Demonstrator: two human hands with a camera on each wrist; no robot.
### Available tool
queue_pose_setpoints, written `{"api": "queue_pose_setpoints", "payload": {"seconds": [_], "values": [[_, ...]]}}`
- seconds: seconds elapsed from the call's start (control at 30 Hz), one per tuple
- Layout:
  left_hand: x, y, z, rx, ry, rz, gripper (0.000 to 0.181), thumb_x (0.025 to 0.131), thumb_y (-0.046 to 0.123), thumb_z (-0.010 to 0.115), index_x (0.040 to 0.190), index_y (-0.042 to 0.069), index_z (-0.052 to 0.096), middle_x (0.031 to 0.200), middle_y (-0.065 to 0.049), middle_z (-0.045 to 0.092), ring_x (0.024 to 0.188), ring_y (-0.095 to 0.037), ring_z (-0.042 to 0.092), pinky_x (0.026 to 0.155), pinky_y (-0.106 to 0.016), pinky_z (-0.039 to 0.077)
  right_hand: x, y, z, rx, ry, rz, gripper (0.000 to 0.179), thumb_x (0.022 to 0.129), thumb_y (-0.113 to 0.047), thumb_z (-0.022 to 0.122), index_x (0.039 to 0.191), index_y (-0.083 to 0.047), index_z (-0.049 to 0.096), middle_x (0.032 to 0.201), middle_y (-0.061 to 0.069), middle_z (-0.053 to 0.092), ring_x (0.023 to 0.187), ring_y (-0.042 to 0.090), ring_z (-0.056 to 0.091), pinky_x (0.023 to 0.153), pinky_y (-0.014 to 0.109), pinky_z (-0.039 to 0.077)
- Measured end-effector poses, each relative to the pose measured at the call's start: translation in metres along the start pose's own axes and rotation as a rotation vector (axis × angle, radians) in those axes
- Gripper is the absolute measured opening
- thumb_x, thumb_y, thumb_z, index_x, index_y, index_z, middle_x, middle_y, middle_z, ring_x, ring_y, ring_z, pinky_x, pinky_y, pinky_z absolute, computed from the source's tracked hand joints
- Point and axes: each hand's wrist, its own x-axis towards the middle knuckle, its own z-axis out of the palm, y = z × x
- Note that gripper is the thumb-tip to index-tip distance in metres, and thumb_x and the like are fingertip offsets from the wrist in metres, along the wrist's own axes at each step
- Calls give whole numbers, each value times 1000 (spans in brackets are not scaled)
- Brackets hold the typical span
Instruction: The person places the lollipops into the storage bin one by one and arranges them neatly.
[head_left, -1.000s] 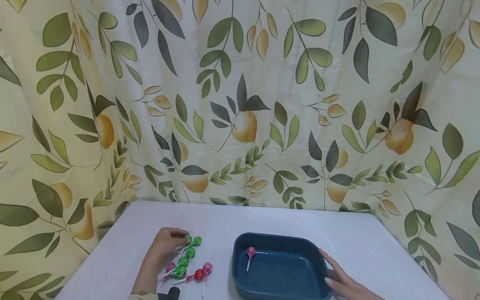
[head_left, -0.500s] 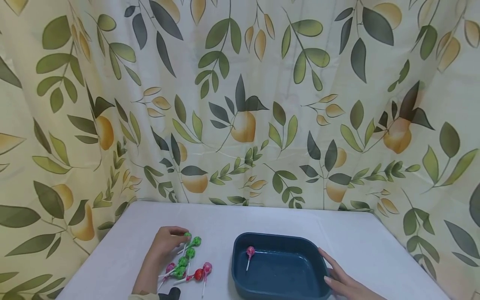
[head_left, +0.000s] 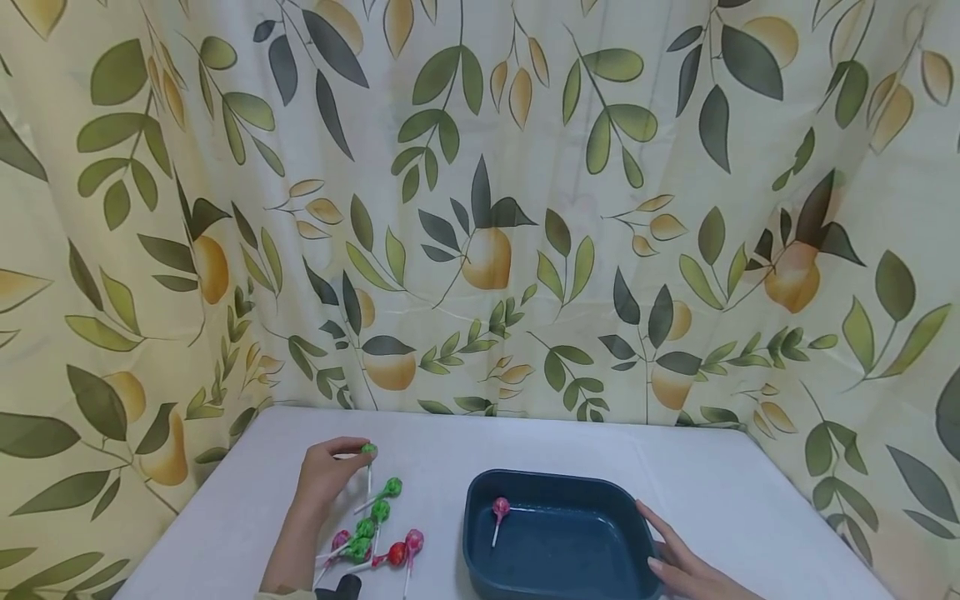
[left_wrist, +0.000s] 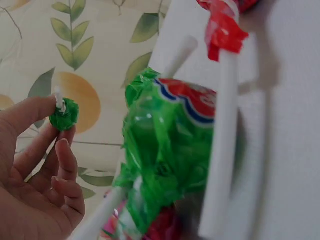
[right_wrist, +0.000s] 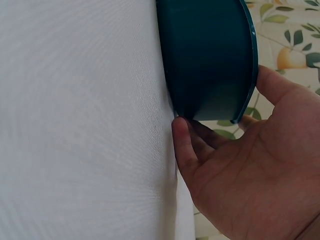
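Between thumb and fingertips, my left hand (head_left: 322, 477) pinches a green-wrapped lollipop (head_left: 369, 449) above the table, its white stick hanging down. In the left wrist view that same lollipop (left_wrist: 65, 117) shows at the fingertips. Below the hand lies a loose group of green lollipops (head_left: 381, 510), with a red lollipop (head_left: 397, 552) and pink lollipops (head_left: 414, 540) beside them. My right hand (head_left: 686, 567) rests against the right end of a dark blue rectangular container (head_left: 558, 478), fingers spread from rim to base. Inside the container, toward its left end, lies one pink lollipop (head_left: 501, 506).
White cloth covers the table (head_left: 435, 442). A leaf-and-fruit patterned curtain (head_left: 480, 333) hangs behind it and at both sides. Near the front edge, a small black object (head_left: 347, 586) sits at the left wrist.
My left hand has lifted the green lollipop up and slightly away from the others; its stick now hangs downward. My right hand and the container have stayed in place.
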Motion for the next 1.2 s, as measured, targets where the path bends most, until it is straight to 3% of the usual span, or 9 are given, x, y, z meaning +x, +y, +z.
{"api": "queue_pose_setpoints", "payload": {"seconds": [0.2, 0.47, 0.7, 0.93, 1.2], "values": [[-2, 9, 1, -31, -15, -2, 25, 91, 21, 80, 113, 9, 78, 117, -11, 68, 115, -34, 55, 91, -49, 49, 1, -1, 0, -25, 33, 28, 79, 112, -45, 39, 164, -19, -14, 159, 41, -16, 139, 68, -16, 99, 81, 28], [-9, 25, 6, -64, -39, 18, 26, 91, 21, 81, 114, 8, 78, 116, -11, 68, 113, -33, 57, 93, -49, 48, 0, -1, 0, -11, 27, 32, 78, 112, -46, 37, 164, -20, -14, 159, 40, -16, 139, 68, -15, 96, 79, 35], [-13, 35, 19, -73, -82, 50, 25, 90, 23, 83, 111, 10, 79, 112, -6, 70, 100, -27, 61, 82, -40, 48, -1, 0, -1, 0, 15, 27, 78, 111, -46, 38, 164, -21, -14, 161, 38, -18, 139, 67, -17, 97, 79, 35], [-17, 43, 33, -137, -141, 58, 26, 89, 26, 84, 111, 13, 79, 113, -5, 69, 99, -25, 62, 95, -53, 49, -4, -1, 0, 5, 16, 32, 80, 111, -46, 41, 165, -20, -13, 161, 38, -18, 139, 66, -18, 96, 77, 38], [-25, 53, 48, -140, -205, 81, 30, 88, 31, 85, 111, 13, 78, 112, -4, 69, 98, -24, 64, 93, -53, 50, -2, -3, 2, -20, 44, 42, 79, 111, -44, 42, 165, -21, -11, 160, 39, -15, 139, 67, -15, 96, 80, 34]]}}
